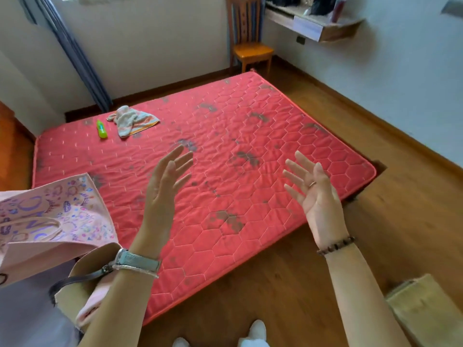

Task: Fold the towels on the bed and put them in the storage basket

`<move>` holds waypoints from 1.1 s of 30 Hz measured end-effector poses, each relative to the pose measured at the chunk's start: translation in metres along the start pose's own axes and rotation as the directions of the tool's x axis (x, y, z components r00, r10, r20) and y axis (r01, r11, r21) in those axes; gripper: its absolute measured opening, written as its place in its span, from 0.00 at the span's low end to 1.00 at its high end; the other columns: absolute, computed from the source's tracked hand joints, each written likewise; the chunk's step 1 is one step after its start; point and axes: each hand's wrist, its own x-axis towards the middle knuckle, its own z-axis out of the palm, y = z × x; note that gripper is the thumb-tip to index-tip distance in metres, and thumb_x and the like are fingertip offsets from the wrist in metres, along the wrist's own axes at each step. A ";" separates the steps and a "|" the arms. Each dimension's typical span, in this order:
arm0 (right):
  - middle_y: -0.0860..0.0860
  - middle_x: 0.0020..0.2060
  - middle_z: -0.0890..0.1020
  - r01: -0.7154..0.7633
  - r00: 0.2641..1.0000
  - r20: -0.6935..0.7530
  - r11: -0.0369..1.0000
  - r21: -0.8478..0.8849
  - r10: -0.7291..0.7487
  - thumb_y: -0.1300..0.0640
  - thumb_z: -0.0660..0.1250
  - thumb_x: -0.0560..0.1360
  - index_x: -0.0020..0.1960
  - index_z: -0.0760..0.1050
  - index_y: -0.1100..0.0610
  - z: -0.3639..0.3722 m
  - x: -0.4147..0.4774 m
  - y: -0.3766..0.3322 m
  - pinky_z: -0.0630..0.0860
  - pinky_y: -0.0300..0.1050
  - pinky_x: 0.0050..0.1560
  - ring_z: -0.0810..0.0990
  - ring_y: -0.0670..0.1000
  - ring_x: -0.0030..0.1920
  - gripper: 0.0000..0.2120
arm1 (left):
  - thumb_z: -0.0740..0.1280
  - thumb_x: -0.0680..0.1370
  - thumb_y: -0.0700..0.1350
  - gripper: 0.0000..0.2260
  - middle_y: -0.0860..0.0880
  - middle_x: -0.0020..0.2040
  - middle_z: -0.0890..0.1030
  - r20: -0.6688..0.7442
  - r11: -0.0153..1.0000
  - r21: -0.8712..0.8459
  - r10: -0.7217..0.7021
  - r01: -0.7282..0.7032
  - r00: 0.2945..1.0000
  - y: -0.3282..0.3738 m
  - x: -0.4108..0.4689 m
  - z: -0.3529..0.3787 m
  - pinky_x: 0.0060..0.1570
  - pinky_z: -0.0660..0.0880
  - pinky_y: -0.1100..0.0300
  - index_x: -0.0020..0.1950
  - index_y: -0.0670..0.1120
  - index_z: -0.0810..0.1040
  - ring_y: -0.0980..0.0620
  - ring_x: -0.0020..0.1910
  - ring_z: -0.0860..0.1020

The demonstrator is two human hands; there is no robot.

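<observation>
A crumpled striped towel with an orange edge lies at the far left of the red quilted mattress. A pink patterned fabric storage basket sits on the mattress's near left corner, partly behind my left arm. My left hand and my right hand are raised above the near half of the mattress. Both have spread, straight fingers and hold nothing. The towel lies far beyond both hands.
A green bottle lies beside the towel. A wooden chair stands past the mattress's far corner, under a wall shelf. Wooden floor runs along the right side. A beige mat lies at the lower right.
</observation>
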 end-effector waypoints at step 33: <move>0.50 0.66 0.78 0.104 0.813 -0.571 0.994 -0.041 -0.109 0.26 0.58 0.69 0.70 0.71 0.48 -0.261 0.111 -0.076 0.72 0.56 0.67 0.78 0.49 0.63 0.37 | 0.63 0.76 0.67 0.35 0.47 0.70 0.77 0.564 0.967 -0.187 -0.040 0.175 0.825 -0.060 0.207 0.344 0.67 0.73 0.47 0.76 0.47 0.67 0.47 0.68 0.76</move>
